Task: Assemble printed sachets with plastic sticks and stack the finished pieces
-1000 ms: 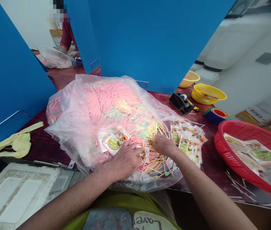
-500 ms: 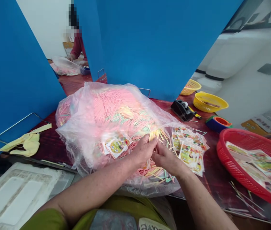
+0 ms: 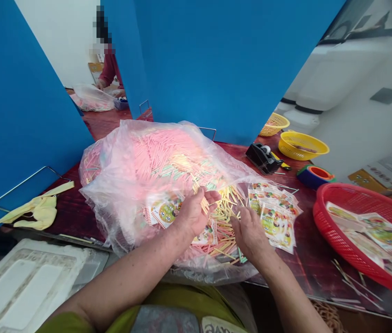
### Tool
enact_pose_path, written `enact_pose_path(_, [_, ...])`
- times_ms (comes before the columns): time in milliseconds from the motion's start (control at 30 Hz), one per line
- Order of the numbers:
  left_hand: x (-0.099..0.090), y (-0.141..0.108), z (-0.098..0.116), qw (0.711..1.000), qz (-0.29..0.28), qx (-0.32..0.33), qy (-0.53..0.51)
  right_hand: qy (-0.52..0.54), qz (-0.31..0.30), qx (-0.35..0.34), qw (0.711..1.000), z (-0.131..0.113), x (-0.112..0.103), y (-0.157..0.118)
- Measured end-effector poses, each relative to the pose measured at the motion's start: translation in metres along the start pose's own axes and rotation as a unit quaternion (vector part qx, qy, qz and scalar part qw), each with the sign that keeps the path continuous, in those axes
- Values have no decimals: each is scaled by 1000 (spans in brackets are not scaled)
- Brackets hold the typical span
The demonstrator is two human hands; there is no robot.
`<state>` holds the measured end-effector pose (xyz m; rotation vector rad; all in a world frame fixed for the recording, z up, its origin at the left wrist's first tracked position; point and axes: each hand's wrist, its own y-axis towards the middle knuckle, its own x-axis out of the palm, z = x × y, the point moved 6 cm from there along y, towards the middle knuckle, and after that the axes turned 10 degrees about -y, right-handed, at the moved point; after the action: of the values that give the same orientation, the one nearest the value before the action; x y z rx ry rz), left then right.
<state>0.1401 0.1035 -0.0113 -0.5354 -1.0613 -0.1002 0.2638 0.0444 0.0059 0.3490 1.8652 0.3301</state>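
My left hand point(image 3: 194, 212) is raised over the open plastic bag point(image 3: 109, 199), its thumb pressing a few thin yellow sticks point(image 3: 205, 203) against the half-curled fingers. To its right, my right hand point(image 3: 253, 233) has its fingers bent together by the loose yellow sticks point(image 3: 229, 196); a stick end shows at its thumb and fingertip. Pink sticks point(image 3: 157, 150) fill most of the bag, with green ones among them. A printed packet point(image 3: 164, 208) lies on the bag left of my hands. Several more printed packets point(image 3: 277, 224) overlap on the table just beyond my right hand.
A red basket point(image 3: 324, 199) with printed packets stands at the right. Behind it are a tape dispenser point(image 3: 263, 159), tape rolls point(image 3: 315, 175) and yellow baskets point(image 3: 303, 143). Blue panels point(image 3: 217, 69) rise behind the bag. A yellow cloth item point(image 3: 45, 210) lies left. Another person's sleeve point(image 3: 110, 69) shows beyond.
My hands have come apart from the yellow bundle they held together. The left moved left with some yellow sticks; the right moved slightly right and lower.
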Motion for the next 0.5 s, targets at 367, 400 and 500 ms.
enact_pose_path(367, [-6, -28, -22, 937, -159, -22, 310, 72, -38, -131, 988, -48, -34, 12])
enact_pose_path(400, [-5, -32, -23, 900, -198, -35, 387, 57, -9, -134, 989, -44, -44, 15])
enact_pose_path(500, [-4, -42, -25, 796, -281, -30, 536, 50, -45, -201, 977, -51, -51, 9])
